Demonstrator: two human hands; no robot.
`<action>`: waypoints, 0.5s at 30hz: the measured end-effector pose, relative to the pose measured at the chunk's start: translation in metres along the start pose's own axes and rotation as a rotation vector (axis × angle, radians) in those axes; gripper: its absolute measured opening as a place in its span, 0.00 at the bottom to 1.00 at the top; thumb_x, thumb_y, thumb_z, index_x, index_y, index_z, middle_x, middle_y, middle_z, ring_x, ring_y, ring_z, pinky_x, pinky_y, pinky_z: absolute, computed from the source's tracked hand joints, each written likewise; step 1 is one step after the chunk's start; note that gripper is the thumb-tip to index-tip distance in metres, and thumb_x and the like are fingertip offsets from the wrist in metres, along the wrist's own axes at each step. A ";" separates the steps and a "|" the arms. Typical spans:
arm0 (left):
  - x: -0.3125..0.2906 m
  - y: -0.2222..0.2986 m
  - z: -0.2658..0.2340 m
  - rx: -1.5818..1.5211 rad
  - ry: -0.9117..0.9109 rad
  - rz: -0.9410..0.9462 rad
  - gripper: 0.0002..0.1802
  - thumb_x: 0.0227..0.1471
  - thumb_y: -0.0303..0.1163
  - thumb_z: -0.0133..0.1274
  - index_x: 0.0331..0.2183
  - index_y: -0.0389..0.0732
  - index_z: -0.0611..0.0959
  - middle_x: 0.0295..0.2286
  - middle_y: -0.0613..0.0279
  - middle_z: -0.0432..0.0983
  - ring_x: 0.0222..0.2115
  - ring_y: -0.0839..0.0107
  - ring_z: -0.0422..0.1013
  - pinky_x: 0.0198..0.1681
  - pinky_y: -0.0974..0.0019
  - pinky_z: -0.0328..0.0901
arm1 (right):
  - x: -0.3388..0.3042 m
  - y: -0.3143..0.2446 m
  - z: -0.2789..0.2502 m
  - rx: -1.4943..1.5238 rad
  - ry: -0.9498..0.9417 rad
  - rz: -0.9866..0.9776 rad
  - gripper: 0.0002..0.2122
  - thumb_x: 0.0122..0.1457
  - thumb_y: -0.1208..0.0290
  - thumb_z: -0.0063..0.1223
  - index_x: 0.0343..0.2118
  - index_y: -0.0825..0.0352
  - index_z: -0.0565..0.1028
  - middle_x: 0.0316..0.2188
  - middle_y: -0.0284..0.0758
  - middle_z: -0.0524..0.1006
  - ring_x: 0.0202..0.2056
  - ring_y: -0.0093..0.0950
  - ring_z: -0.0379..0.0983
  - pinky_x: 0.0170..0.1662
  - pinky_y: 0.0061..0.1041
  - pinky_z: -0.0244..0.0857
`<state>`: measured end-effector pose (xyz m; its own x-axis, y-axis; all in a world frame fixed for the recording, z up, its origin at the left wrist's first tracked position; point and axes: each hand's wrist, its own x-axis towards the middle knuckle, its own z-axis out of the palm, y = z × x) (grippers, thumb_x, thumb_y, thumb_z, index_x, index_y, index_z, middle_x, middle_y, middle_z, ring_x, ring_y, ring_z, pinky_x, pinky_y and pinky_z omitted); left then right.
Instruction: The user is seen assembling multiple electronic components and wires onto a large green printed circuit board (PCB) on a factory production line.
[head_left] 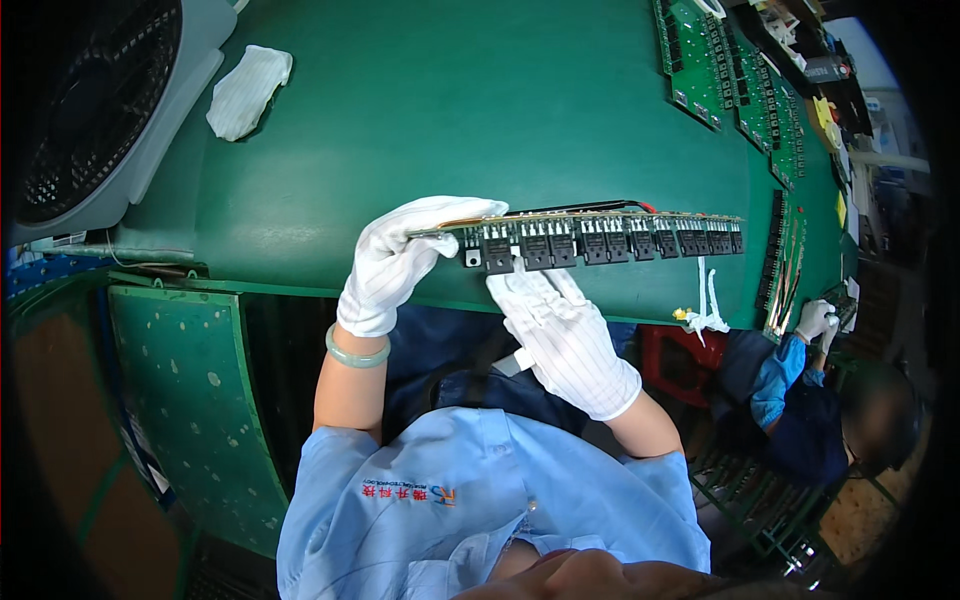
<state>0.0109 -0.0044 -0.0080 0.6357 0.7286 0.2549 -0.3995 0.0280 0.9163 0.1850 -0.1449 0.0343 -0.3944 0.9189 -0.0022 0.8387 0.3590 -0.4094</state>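
A long circuit board (pixel 600 218) is held up on edge above the near side of the green table. A row of black transistors (pixel 605 246) with metal legs hangs along its lower side, and red and black wires lie on its far side. My left hand (pixel 400 250), in a white striped glove, pinches the board's left end between thumb and fingers. Under the row, my gloved right hand (pixel 565 340) has its fingers stretched up against the transistors near the left part. Its fingertips are partly hidden behind them.
A white glove (pixel 250 92) lies at the far left of the green table (pixel 450 110), beside a fan (pixel 100 110). Several green circuit boards (pixel 705 75) line the right side. White strips (pixel 706 300) hang over the near edge. A co-worker's gloved hand (pixel 817 318) is at the right.
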 end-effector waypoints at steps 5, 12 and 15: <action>0.000 -0.005 0.001 -0.020 0.029 0.039 0.12 0.52 0.27 0.48 0.37 0.31 0.80 0.43 0.42 0.73 0.45 0.52 0.71 0.50 0.57 0.63 | -0.003 -0.002 0.015 -0.087 -0.007 0.140 0.29 0.49 0.71 0.46 0.56 0.76 0.60 0.55 0.50 0.64 0.58 0.45 0.59 0.61 0.42 0.48; -0.001 -0.003 0.004 0.004 0.101 -0.031 0.16 0.46 0.21 0.46 0.40 0.30 0.79 0.41 0.42 0.74 0.44 0.53 0.71 0.51 0.57 0.63 | -0.006 0.004 0.023 -0.028 0.050 0.115 0.29 0.49 0.70 0.46 0.55 0.78 0.60 0.54 0.51 0.64 0.57 0.46 0.59 0.63 0.42 0.46; -0.001 0.000 0.004 0.025 0.092 -0.024 0.18 0.44 0.20 0.45 0.40 0.30 0.79 0.41 0.42 0.75 0.44 0.54 0.72 0.52 0.58 0.62 | -0.010 0.012 0.011 0.054 0.032 0.073 0.29 0.49 0.69 0.45 0.56 0.76 0.61 0.54 0.50 0.65 0.57 0.44 0.59 0.63 0.42 0.46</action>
<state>0.0131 -0.0082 -0.0064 0.5813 0.7876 0.2043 -0.3677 0.0303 0.9294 0.1948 -0.1517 0.0196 -0.3201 0.9474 -0.0054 0.8431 0.2823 -0.4578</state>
